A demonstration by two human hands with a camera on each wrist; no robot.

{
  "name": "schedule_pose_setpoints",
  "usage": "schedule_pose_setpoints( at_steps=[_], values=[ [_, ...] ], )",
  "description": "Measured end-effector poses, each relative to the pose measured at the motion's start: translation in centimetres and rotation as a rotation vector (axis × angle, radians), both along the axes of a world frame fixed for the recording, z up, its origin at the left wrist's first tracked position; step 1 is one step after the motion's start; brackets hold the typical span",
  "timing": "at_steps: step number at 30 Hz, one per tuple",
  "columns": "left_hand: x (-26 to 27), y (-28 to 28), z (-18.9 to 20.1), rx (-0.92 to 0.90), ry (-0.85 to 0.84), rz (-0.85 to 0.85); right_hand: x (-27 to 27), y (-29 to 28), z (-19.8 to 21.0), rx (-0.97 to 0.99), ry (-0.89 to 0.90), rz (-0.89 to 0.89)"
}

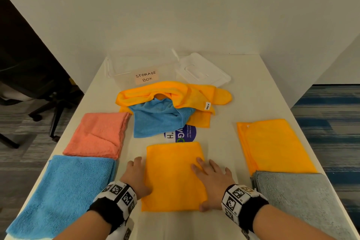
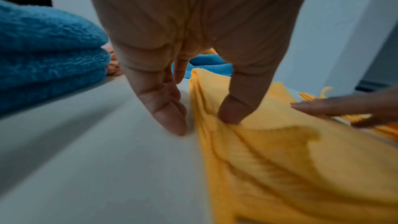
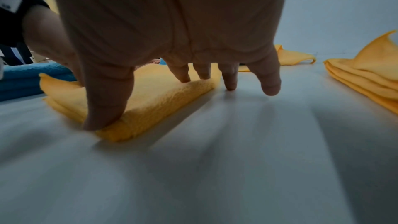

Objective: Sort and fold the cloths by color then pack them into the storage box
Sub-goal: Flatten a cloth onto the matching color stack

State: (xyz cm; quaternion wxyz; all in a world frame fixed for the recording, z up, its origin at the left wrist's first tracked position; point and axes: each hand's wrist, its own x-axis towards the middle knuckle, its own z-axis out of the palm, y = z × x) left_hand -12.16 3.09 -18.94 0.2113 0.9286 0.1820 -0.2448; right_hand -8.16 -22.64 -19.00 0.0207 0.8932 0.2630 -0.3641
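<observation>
Cloth in hand: the folded orange cloth (image 1: 173, 177) lies flat at the front middle of the desk (image 1: 224, 138), right in front of the person. Looks like a neat rectangle already.

Left hand (image 1: 136, 176): sits at the cloth's left edge. In the left wrist view the thumb presses down on the edge while the fingers (image 2: 165, 108) touch the desk just beside it, so it's pinning more than gripping, fingers fairly straight.

Right hand (image 1: 213, 179): laid flat, fingers spread wide, part on the cloth's right side and part on bare desk. Nothing held.

Step, my guess: smoothing or squaring off the last fold of this one, so the fold stage for it is pretty much done.

Next move: probably slide or lift it onto the folded orange stack (image 1: 272, 146) at the right, since that's the matching colour. Needs a grip under both edges so the layers don't fan open.

Other sorted piles: folded pink cloth (image 1: 97, 134) and blue stack (image 1: 64, 193) on the left, grey stack (image 1: 298, 197) front right.

Still to do: a loose heap behind, with crumpled orange cloths (image 1: 175, 91) over an unfolded blue cloth (image 1: 155, 119).

Storage box (image 1: 126, 68): clear, at the back of the desk, no cloths visible in it, its lid (image 1: 202, 70) lying beside it. Packing hasn't started, I reckon.
</observation>
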Motion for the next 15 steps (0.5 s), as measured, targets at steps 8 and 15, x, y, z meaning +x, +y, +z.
schedule_pose_setpoints(
  at_steps=[8,15],
  values=[
    [0.1,-2.0,-0.8,-0.218,0.133,0.193,-1.0,-0.2,-0.1,0.002,-0.002,0.014],
    [0.6,-3.6,2.5,-0.479,-0.048,0.166,-0.6,-1.2,1.8,0.165,0.082,-0.171]
  ],
)
